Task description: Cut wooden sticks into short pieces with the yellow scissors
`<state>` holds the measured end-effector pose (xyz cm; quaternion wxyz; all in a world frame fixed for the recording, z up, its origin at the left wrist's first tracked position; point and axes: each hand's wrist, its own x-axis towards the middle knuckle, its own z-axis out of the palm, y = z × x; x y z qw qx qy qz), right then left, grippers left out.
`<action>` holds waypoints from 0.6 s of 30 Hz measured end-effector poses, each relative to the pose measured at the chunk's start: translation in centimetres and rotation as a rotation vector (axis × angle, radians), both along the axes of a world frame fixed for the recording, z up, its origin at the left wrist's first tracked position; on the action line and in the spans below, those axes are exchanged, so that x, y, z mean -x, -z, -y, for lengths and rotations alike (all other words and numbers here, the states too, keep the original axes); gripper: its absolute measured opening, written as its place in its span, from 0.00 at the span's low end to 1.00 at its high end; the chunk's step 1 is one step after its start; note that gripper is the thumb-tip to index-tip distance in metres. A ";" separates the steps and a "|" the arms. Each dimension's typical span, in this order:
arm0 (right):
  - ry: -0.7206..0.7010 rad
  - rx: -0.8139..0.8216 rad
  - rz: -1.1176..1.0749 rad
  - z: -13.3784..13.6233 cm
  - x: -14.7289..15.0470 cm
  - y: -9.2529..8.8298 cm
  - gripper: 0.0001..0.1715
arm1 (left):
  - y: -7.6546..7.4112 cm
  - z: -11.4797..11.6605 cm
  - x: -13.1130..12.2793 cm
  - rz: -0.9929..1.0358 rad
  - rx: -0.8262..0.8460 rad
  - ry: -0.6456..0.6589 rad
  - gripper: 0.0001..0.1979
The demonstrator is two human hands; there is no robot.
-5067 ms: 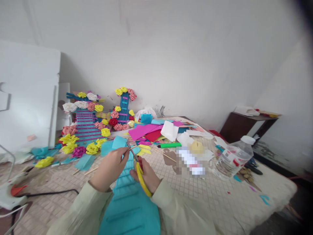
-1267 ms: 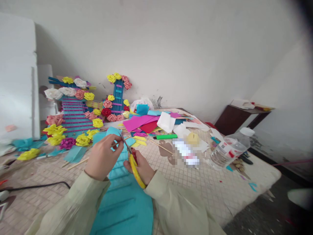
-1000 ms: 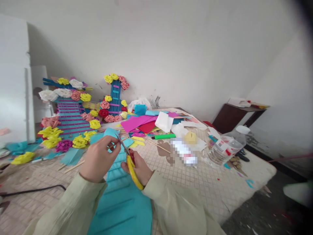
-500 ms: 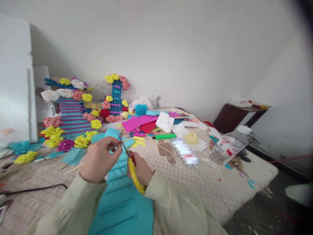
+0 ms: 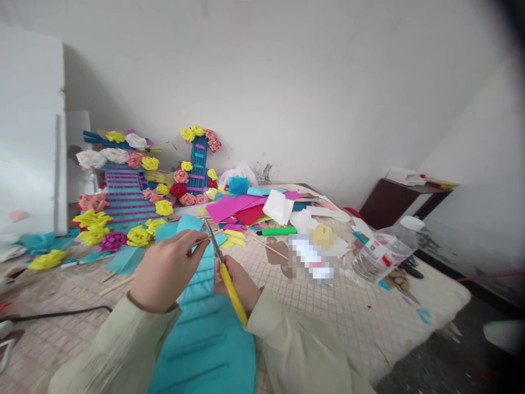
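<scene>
My left hand (image 5: 168,271) is closed, pinching a thin wooden stick (image 5: 218,232) between thumb and fingertips. Yellow-handled scissors (image 5: 233,295) are in my right hand (image 5: 241,282), its fingers wrapped round the handles. The scissor blades point up and away, crossing the stick just past my left fingertips; whether they bite into it I cannot tell. Under both hands lies a turquoise paper-covered panel (image 5: 213,342) with raised crosswise ridges, partly hidden by my left hand and sleeve.
Two flower-trimmed blue panels (image 5: 131,197) (image 5: 199,164) lean at the back. Coloured paper sheets (image 5: 229,208) lie heaped beyond my hands, near a green marker (image 5: 279,232). A water bottle (image 5: 385,251) stands tilted in view at right. A black cable (image 5: 61,314) runs at left.
The scissors have turned, so their blades look closer together and the handles more in line. My left hand has tipped slightly over the stick. The whole view has shifted a little.
</scene>
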<state>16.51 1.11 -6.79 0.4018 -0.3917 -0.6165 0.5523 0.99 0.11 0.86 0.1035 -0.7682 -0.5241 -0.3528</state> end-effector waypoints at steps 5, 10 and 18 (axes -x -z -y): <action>-0.029 0.041 -0.081 -0.2 0.2 0.6 0.20 | 0.5 -0.2 0.2 -0.083 -0.080 0.034 0.17; -0.030 0.058 -0.125 -0.2 0.3 0.9 0.23 | 0.6 -0.2 -0.1 -0.119 -0.120 0.026 0.17; -0.006 -0.032 -0.069 0.0 0.4 1.3 0.20 | 0.2 -0.3 -0.1 -0.158 -0.222 0.091 0.17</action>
